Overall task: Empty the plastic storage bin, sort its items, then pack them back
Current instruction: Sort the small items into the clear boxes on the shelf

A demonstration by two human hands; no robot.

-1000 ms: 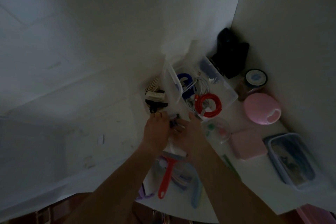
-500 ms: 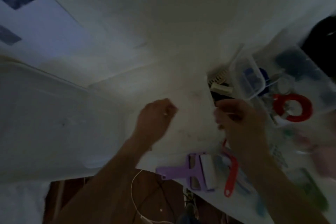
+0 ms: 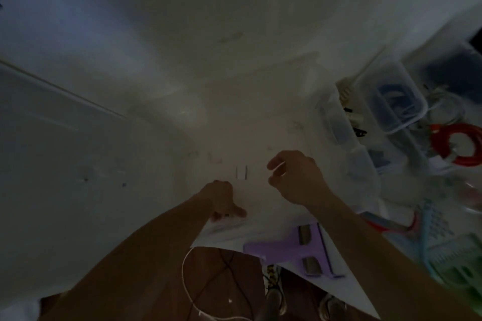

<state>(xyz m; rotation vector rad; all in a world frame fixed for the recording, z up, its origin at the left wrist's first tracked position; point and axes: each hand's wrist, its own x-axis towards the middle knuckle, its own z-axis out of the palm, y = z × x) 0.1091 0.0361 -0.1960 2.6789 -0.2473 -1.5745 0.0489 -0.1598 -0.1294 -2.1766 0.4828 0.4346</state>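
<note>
The clear plastic storage bin (image 3: 347, 122) stands at the right on the white table (image 3: 182, 138), with a small clear box (image 3: 396, 101) holding a blue cable and a red cable coil (image 3: 456, 146) inside. My left hand (image 3: 221, 202) rests on the table near its front edge, fingers curled in, thumb pressed down. My right hand (image 3: 294, 180) hovers a little to the right, thumb and forefinger pinched on a thin pale sliver. Two small dark pins (image 3: 241, 172) lie side by side on the table between and just beyond both hands.
A purple scraper (image 3: 305, 247) lies at the table's front edge under my right forearm. A light blue mesh tool (image 3: 427, 227) and a green comb-like piece (image 3: 461, 266) sit at the right front. A white cord (image 3: 186, 284) hangs below the edge over a brown floor.
The view has swung left, pushing the bin to the right edge. Both hands have left the bin and moved apart over bare table, where two small pins now lie.
</note>
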